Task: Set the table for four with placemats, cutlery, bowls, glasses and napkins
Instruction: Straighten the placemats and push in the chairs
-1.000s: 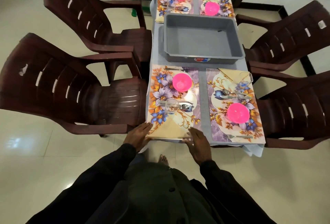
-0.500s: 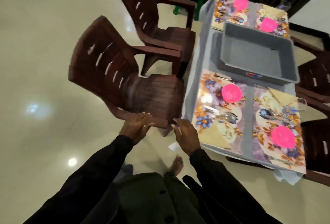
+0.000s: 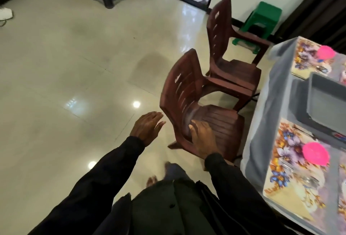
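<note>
**Places laid, both hands empty beside the chair**

At the frame's right a floral placemat [image 3: 292, 171] is seen at the tabletop [image 3: 295, 103] edge, with a pink bowl [image 3: 315, 153] set on it. The cutlery and glass beside it are too blurred to be confirmed. A second placemat [image 3: 305, 58] and bowl [image 3: 325, 52] are laid farther along, with a grey tub [image 3: 331, 103] parked between. Two brown chairs [image 3: 206, 107] are stood alongside. The left hand [image 3: 148, 128] is held over the floor, fingers [image 3: 159, 120] straight, nothing gripped. The right hand [image 3: 203, 141] is spread flat at the near chair's seat edge, also empty, and contact cannot be told. Should that chair be shoved, the hanging cloth [image 3: 262, 113] could be snagged and the near setting dragged off.
</note>
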